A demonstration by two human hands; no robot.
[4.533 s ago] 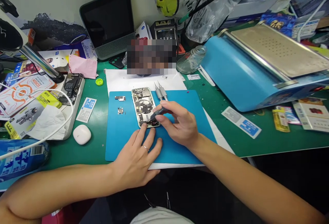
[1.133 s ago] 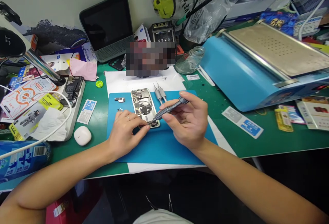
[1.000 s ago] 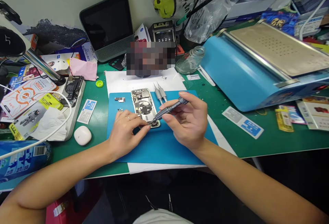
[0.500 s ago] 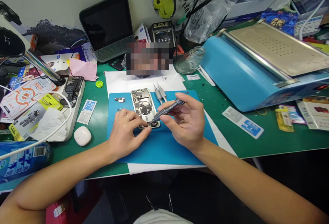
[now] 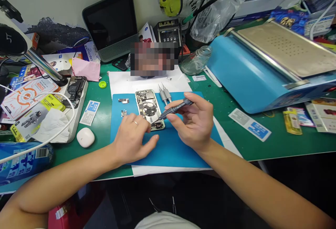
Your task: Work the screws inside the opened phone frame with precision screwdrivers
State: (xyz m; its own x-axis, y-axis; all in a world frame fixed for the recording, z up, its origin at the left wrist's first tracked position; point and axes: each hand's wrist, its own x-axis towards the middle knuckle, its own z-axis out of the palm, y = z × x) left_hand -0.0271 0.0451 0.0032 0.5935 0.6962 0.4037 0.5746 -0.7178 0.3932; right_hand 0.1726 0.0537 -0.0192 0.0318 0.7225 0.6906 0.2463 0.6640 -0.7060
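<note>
A phone (image 5: 154, 99) with its back off and inner parts bare lies on the blue mat (image 5: 178, 152). My right hand (image 5: 196, 124) is closed on a dark grey screwdriver (image 5: 175, 109), whose thin tip points down-left at the phone's lower end. My left hand (image 5: 133, 138) rests at the phone's lower left corner, thumb apart from the bent fingers. Its fingertips are partly hidden, but nothing shows in it. Two grey screwdrivers (image 5: 165, 94) lie right of the phone. Left of it sit small metal parts (image 5: 124, 101), and more (image 5: 124, 113) lie nearer my left hand.
At the right stands a blue machine with a metal plate (image 5: 231, 78). A glass jar (image 5: 195, 62), a dark-screened display (image 5: 111, 24) and a blurred-out patch stand behind. To the left are a white earbud case (image 5: 85, 137), a card (image 5: 89, 112), boxes and a white cable (image 5: 73, 113).
My left thumb has moved away from the fingers, and the hand has opened a little beside the phone. The screwdriver stays over the phone's lower end. The whole view has shifted slightly.
</note>
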